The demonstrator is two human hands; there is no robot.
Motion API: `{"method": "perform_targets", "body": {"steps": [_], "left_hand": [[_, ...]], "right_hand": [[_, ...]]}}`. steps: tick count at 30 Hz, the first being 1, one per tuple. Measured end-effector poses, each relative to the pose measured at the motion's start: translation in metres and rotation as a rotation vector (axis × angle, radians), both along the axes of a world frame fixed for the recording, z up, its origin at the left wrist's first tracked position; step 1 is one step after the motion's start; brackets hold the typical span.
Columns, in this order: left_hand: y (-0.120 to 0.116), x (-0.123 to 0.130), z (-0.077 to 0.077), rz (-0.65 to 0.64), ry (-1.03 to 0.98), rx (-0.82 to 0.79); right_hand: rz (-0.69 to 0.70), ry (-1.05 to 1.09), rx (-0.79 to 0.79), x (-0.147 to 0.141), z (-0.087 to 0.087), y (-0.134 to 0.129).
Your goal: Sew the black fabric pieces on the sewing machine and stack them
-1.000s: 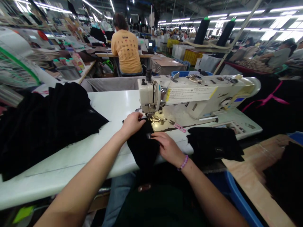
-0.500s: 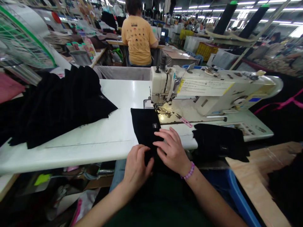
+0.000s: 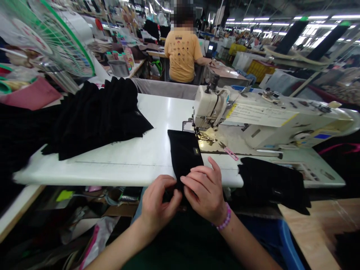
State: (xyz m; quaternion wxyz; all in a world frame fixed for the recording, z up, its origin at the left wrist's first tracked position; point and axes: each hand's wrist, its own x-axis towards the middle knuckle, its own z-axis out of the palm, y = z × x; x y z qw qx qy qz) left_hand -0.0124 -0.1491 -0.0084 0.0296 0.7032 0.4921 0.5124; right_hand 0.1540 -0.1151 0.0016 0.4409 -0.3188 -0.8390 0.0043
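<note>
A black fabric piece [image 3: 184, 150] with a small label lies on the white sewing table [image 3: 132, 157], its far right corner by the presser foot of the sewing machine [image 3: 208, 112]. Its near end comes over the table's front edge between my hands. My left hand [image 3: 160, 198] pinches the left side of that near end between thumb and fingers. On the right side, my right hand [image 3: 204, 187] grips the same end with its fingers bent and the index finger raised. The fingertips partly hide the cloth there. A purple bead bracelet circles my right wrist.
Pink-handled thread snips [image 3: 229, 151] lie on the machine bed. A large heap of black fabric pieces [image 3: 104, 116] covers the left of the table; a smaller black stack [image 3: 272, 183] sits at the right front edge. A fan [image 3: 67, 41] stands at left. A person [image 3: 182, 52] sits ahead.
My right hand has drawn back from near the label to the cloth's near end, beside my left hand. Left fingers have closed more on the cloth. The whole view has shifted left.
</note>
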Motion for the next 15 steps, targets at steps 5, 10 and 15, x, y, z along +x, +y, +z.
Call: {"method": "perform_targets", "body": {"steps": [5,10,15], "left_hand": [[-0.006,-0.001,0.001,0.051,-0.031,-0.014],[-0.009,0.0,0.003,0.11,-0.108,-0.063],[-0.015,0.001,0.001,0.135,-0.228,-0.23]], "right_hand": [[0.009,0.01,-0.006,-0.004,-0.004,-0.001],[0.029,0.01,-0.009,-0.007,-0.004,-0.003],[0.039,0.003,-0.021,-0.009,-0.006,-0.004]]}}
